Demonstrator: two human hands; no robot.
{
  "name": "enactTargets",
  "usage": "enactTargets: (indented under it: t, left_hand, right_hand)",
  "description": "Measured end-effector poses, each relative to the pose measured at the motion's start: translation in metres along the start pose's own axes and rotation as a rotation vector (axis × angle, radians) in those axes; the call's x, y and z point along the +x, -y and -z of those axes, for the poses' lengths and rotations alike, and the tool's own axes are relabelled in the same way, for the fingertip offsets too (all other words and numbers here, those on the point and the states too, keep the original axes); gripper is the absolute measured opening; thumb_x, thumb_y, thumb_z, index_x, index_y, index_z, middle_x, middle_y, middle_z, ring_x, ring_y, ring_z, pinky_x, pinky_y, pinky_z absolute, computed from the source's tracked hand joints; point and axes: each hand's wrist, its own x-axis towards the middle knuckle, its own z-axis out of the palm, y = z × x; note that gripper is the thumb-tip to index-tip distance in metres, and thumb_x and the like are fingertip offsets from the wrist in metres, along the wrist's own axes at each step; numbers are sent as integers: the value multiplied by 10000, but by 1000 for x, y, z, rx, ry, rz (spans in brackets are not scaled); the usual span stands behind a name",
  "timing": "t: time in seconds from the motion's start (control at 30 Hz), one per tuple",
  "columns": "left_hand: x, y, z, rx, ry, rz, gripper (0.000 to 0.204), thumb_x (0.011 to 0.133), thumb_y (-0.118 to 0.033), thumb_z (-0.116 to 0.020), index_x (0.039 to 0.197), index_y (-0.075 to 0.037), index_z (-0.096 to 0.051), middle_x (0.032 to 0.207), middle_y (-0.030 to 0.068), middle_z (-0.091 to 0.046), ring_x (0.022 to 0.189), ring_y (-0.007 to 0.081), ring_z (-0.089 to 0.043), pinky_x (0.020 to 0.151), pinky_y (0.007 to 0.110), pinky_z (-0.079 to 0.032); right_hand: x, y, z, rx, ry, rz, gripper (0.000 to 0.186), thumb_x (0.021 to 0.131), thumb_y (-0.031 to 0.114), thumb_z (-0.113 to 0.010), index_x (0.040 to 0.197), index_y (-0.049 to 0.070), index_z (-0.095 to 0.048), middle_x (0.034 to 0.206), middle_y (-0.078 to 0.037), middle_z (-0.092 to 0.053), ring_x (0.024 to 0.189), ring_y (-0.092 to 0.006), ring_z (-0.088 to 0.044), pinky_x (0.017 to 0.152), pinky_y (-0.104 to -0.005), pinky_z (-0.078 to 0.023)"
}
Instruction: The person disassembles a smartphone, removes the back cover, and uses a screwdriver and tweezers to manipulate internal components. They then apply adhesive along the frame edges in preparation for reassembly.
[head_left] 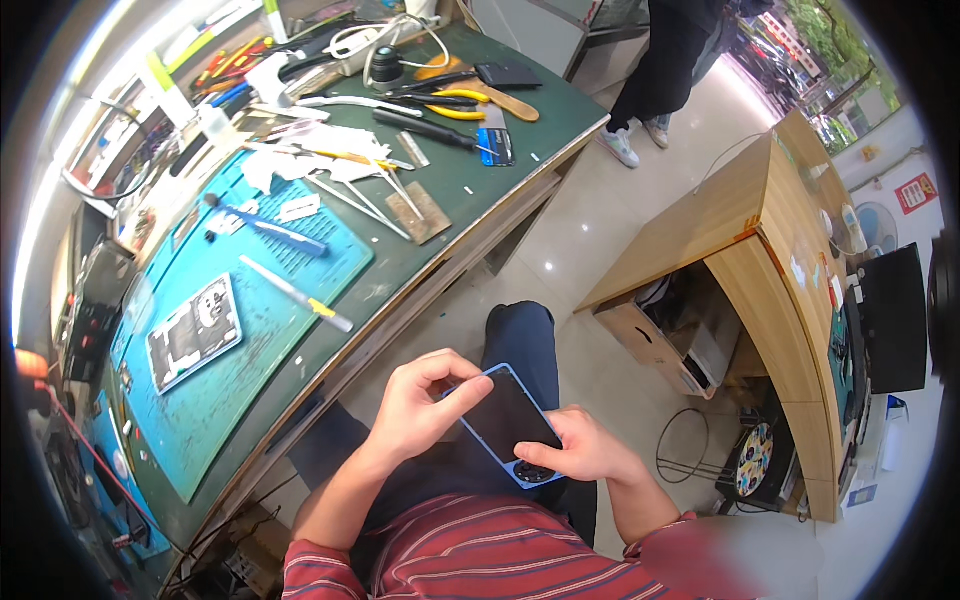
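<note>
Blue-rimmed phone panel sits between the left hand and right hand. Well left of the left hand, an opened phone lies on a teal mat; that hand's thumb and forefinger meet over the panel's upper edge, their grip hard to tell, while the right clasps its lower right edge.

Your phone part has a dark, smooth face with a slight sheen. Your tabletop looks matt and scuffed; along its near edge, your mat looks matt and rubbery, and a plate shows a rough, stained finish. Toward the tabletop's far right corner, a paddle-like handle looks like smooth wood.
</note>
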Motion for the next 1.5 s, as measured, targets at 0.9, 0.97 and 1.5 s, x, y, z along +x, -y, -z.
enactTargets:
  t: [0.9,0.97,1.5]
  left_hand:
    - [-157,-40,72,-82,-284,-187,398,1129,-285,-507,1351,19,-637,1146,83,-717,984,120,-664,838,286,-556]
    - [-172,-39,58,-152,-224,-257,432,1132,-302,-501,1420,9,-586,1236,86,-688,1076,117,-642,894,288,-539]
    - [-246,-101,159,736,-1021,-168,166,1095,-136,-510,1094,-10,-618,899,115,-672,809,232,-662,738,344,-519]
  right_hand:
    - [6,83,-78,197,145,180,348,1088,308,-582,1181,-16,-668,893,-44,-725,776,-114,-637,687,-305,-511]
    - [22,82,-101,282,160,251,360,1118,315,-526,1197,-16,-645,864,-13,-683,767,-70,-567,673,-284,-485]
    - [-26,156,-61,-74,62,1370,182,914,89,-691,1096,76,-695,877,-77,-686,676,-224,-667,581,-308,-532]
